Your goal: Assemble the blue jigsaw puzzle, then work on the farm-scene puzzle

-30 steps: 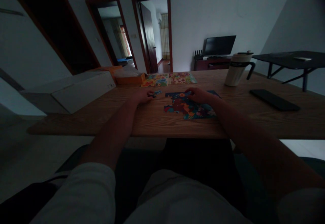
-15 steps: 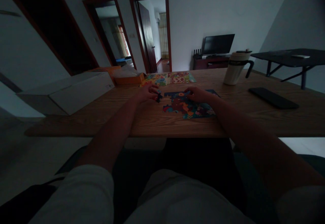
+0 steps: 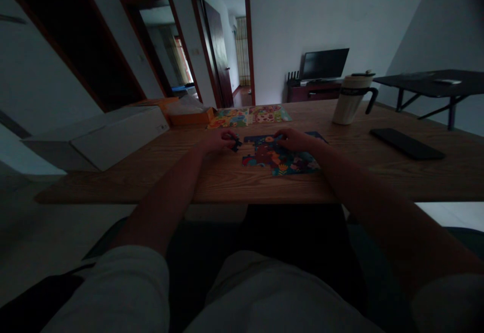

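Blue jigsaw puzzle [image 3: 282, 157] mostly assembled on wooden tabletop [image 3: 264, 189], gap at 9 o'clock edge; left hand [image 3: 217, 141] pinching dark blue piece [image 3: 236, 144] there, right hand [image 3: 297, 140] apart, resting on top.

I am pinching a dark jigsaw piece [image 3: 236, 144] in my left hand [image 3: 217, 141] beside a partly assembled jigsaw puzzle [image 3: 280, 160], my right hand [image 3: 297, 140] pressing on the puzzle's far edge, on a wooden table [image 3: 227, 188]. A colourful printed picture [image 3: 249, 117] is lying beyond the puzzle, a white travel mug [image 3: 350, 102] and a black phone [image 3: 406, 144] standing off to its right.
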A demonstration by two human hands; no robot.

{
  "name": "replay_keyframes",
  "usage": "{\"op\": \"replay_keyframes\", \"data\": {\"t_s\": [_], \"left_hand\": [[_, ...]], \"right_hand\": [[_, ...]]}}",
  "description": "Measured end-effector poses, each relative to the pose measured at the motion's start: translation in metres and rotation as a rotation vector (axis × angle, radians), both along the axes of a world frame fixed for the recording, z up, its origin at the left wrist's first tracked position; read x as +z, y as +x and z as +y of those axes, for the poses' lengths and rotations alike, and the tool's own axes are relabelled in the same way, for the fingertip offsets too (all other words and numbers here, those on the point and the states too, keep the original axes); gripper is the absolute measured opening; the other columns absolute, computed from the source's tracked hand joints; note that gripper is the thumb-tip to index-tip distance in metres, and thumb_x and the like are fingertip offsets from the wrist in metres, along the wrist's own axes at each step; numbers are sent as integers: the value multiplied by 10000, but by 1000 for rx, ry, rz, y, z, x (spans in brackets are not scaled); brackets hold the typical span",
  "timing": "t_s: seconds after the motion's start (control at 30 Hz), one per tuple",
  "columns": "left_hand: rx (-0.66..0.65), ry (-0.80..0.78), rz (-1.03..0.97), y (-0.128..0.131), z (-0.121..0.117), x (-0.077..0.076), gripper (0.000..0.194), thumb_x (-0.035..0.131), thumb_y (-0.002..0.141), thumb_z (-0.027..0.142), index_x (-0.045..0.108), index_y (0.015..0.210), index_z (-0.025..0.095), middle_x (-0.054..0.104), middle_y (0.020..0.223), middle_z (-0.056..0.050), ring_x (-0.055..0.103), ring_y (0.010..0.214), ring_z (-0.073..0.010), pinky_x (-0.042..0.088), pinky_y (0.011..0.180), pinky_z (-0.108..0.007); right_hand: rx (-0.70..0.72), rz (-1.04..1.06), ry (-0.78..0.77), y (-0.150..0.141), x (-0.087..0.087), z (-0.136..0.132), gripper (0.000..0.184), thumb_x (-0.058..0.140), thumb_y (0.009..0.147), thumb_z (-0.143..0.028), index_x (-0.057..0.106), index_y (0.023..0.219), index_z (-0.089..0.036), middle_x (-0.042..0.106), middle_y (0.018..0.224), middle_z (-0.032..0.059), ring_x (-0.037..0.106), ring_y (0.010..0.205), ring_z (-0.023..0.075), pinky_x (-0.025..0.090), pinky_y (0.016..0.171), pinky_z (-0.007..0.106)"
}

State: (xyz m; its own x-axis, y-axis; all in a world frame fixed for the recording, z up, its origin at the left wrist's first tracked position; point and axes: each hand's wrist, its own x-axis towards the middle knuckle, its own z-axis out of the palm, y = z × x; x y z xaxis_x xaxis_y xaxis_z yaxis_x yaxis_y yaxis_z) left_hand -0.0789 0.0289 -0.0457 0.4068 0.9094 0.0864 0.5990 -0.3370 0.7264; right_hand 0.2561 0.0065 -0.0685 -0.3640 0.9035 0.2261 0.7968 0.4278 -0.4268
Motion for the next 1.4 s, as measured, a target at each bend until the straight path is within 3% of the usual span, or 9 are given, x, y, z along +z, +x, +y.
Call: {"op": "replay_keyframes", "data": {"t_s": [0.23,0.37,0.57,0.97,1.2,1.4], "left_hand": [[-27,98,163,3,-4,1,397,777,761,225,662,1141,200,731,930,-39,698,870,-187,523,737,-277],[-88,79,173,3,-6,1,530,771,743,231,626,1253,224,698,914,-15,670,846,-175,502,724,-265],[-59,47,201,5,-8,3,671,790,718,228,574,1353,235,685,828,13,660,797,-174,477,706,-264],[-8,-35,-70,7,-5,-2,497,813,743,250,586,1183,204,752,846,-26,685,700,-166,481,644,-259],[21,122,56,25,-13,-5,401,797,806,446,655,1080,190,732,832,-42,681,755,-178,451,636,-252],[-27,36,6,23,-8,-7,371,805,784,416,643,1033,194,758,918,-65,705,823,-195,478,675,-266]], "right_hand": [[6,-19,-7,0,0,1,367,620,917,-214,710,1269,-161,760,974,109,699,838,233,556,805,352],[5,-32,1,0,1,0,350,611,927,-215,715,1257,-164,760,981,107,697,843,231,553,816,354],[-7,12,-18,0,-1,1,343,645,910,-200,726,1243,-182,764,1014,103,702,842,226,551,817,336],[-3,-41,-38,-2,3,-3,365,591,947,-221,699,1289,-158,767,1000,108,708,842,227,554,804,328],[-16,-63,-57,-4,6,-5,394,584,952,-231,680,1321,-129,757,1089,144,710,930,253,553,859,356],[28,-59,-44,-1,3,-1,374,570,953,-222,688,1298,-137,743,1173,143,708,979,257,555,880,360]]}}
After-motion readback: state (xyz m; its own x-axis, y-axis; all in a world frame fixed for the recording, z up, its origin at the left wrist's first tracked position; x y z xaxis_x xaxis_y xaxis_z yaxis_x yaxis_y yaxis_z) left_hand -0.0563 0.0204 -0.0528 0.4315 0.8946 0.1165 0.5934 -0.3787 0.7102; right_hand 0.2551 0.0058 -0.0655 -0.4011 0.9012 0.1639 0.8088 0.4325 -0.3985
